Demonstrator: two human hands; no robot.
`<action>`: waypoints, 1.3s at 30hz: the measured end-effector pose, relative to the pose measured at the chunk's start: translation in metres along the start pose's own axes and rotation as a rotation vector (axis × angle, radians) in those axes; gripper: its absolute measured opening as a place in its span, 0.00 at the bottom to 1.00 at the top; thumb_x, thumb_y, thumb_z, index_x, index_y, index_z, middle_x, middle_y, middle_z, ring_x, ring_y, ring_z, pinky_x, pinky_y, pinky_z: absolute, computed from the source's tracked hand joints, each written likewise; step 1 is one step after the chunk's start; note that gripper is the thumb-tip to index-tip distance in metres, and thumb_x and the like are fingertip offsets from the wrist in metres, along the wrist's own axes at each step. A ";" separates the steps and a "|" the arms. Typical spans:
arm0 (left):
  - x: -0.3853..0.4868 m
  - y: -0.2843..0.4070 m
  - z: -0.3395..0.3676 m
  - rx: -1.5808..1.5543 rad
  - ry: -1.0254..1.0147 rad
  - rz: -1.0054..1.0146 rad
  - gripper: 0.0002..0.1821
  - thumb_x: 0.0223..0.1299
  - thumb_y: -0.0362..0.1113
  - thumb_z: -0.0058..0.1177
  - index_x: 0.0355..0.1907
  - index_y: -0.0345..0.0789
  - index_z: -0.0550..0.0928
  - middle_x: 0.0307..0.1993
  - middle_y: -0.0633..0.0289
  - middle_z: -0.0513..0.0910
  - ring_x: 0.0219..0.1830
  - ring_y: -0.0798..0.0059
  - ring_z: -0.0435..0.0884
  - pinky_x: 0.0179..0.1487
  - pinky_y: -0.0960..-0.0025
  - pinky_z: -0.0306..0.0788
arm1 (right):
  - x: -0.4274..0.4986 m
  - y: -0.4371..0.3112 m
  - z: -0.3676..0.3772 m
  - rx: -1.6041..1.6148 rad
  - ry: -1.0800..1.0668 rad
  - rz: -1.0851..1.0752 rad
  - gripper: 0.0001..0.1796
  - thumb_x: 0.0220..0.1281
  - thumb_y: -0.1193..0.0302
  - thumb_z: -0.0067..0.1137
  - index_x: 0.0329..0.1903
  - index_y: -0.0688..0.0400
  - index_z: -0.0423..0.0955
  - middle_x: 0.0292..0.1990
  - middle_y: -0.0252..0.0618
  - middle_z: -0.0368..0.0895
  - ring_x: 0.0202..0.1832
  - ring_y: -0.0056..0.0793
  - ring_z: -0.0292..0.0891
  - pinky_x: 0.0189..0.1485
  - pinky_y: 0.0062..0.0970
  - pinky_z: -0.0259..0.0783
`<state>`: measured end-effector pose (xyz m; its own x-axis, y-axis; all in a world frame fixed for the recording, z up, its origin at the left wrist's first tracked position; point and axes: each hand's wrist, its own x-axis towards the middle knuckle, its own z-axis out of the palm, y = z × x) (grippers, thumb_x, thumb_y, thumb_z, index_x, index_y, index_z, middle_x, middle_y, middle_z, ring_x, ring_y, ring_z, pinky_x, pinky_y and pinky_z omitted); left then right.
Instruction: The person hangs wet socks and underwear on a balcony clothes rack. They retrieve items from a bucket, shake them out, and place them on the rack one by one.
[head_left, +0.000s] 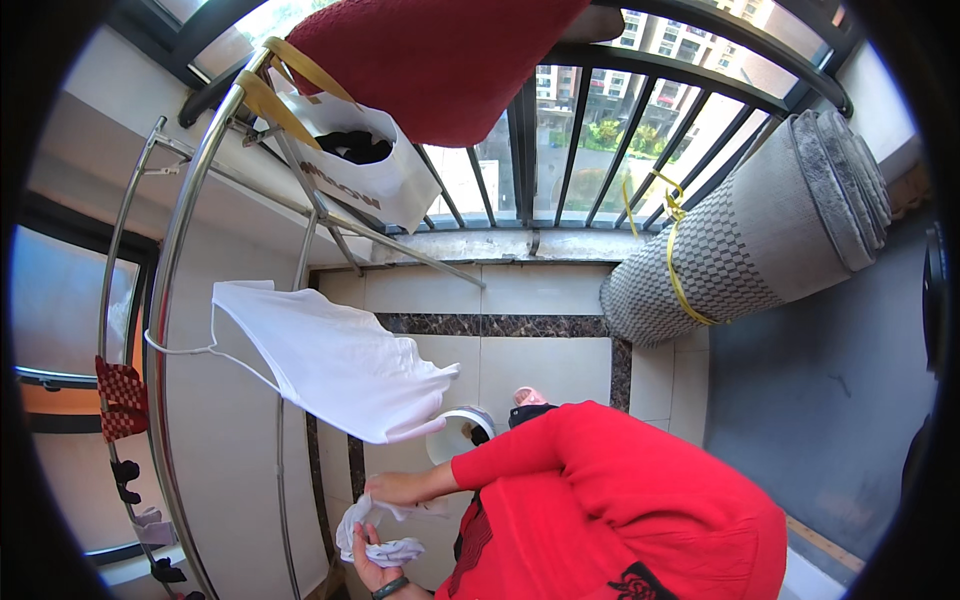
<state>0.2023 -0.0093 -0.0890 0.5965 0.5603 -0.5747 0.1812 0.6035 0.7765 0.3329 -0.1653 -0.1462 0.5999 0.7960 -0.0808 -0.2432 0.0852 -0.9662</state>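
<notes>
At the lower left of the head view, my right hand (394, 487) grips the upper part of a bunched white cloth (390, 551). Just below it, my left hand (371, 570), with a dark bangle at the wrist, holds the lower part of the same cloth. Above the hands, a white garment (345, 360) hangs on a white wire hanger (184, 350) hooked to a metal drying rack (169, 262). A white bucket (442, 442) with something dark inside stands on the floor, partly hidden by my right forearm.
Small items, including a red checkered cloth (121, 397), hang on the rack's left rail. A white bag (367, 176) hangs at its top by yellow straps. A red cloth (435, 67) lies over the window railing (675, 71). A rolled rug (720, 255) tied with yellow ribbon leans at the right.
</notes>
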 end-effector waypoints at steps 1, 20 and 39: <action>0.001 0.000 -0.005 0.000 -0.023 0.003 0.17 0.59 0.30 0.52 0.51 0.29 0.71 0.49 0.57 0.78 0.52 0.71 0.76 0.56 0.70 0.73 | -0.001 -0.007 -0.005 0.011 0.047 0.138 0.18 0.60 0.60 0.44 0.41 0.63 0.73 0.33 0.42 0.77 0.37 0.29 0.72 0.40 0.30 0.68; 0.009 -0.003 -0.010 -0.173 0.089 -0.154 0.15 0.59 0.30 0.51 0.49 0.31 0.75 0.42 0.57 0.81 0.33 0.74 0.82 0.42 0.72 0.79 | 0.001 0.082 -0.039 -0.371 0.119 -0.007 0.23 0.61 0.56 0.39 0.30 0.62 0.76 0.31 0.52 0.79 0.36 0.52 0.75 0.43 0.45 0.68; 0.045 -0.006 0.020 -0.149 -0.095 -0.111 0.11 0.60 0.30 0.49 0.44 0.29 0.75 0.36 0.58 0.81 0.31 0.74 0.80 0.37 0.73 0.79 | -0.134 0.067 -0.111 0.750 0.274 0.246 0.19 0.68 0.60 0.39 0.54 0.56 0.67 0.46 0.34 0.74 0.44 0.23 0.72 0.43 0.25 0.71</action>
<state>0.2432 0.0007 -0.1144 0.6520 0.4340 -0.6217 0.1362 0.7396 0.6592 0.3208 -0.3323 -0.2268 0.6042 0.6780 -0.4186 -0.7761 0.3818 -0.5019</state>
